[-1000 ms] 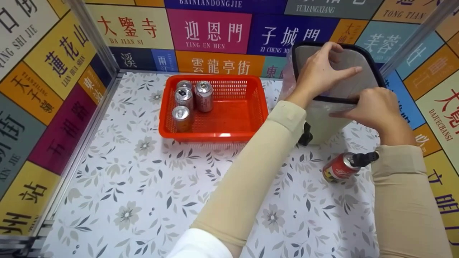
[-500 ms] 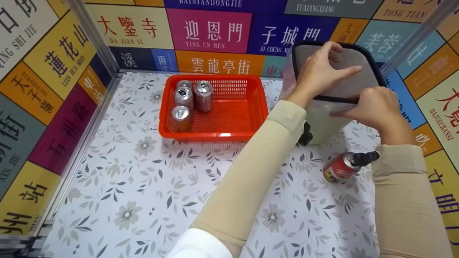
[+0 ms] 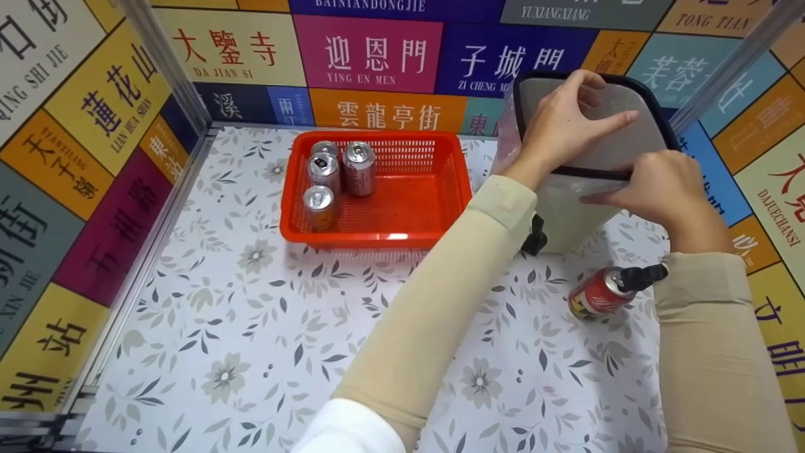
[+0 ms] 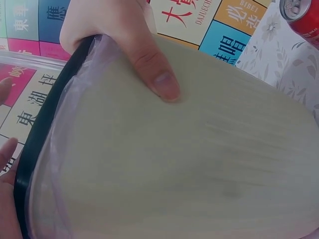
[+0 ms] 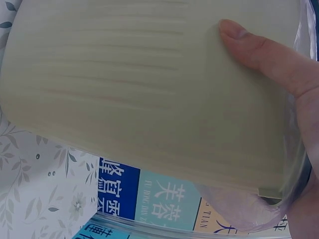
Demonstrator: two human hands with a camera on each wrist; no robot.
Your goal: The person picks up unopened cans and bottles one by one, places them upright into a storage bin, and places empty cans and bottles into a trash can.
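A pale trash bin (image 3: 578,217) with a black rim (image 3: 585,174) stands at the back right, a thin translucent liner (image 4: 75,94) folded over its edge. My right hand (image 3: 663,185) grips the near right part of the rim. Its thumb presses the outer wall, also seen in the right wrist view; its other fingers are largely hidden inside. My left hand (image 3: 560,126) lies over the bin's mouth, thumb stretched out and fingers loosely bent, pinching nothing. In the left wrist view, fingertips (image 4: 7,149) show beyond the rim.
Left of the bin sits a red plastic basket (image 3: 377,238) with several cans (image 3: 358,170) at its left end. A red can (image 3: 600,296) stands in front of the bin near my right forearm. Printed panels (image 3: 377,53) wall in the flower-patterned table (image 3: 251,352).
Both hands stay almost still on and over the bin. The view shifts very slightly. A small purplish patch inside the bin, seen a second ago, no longer shows.
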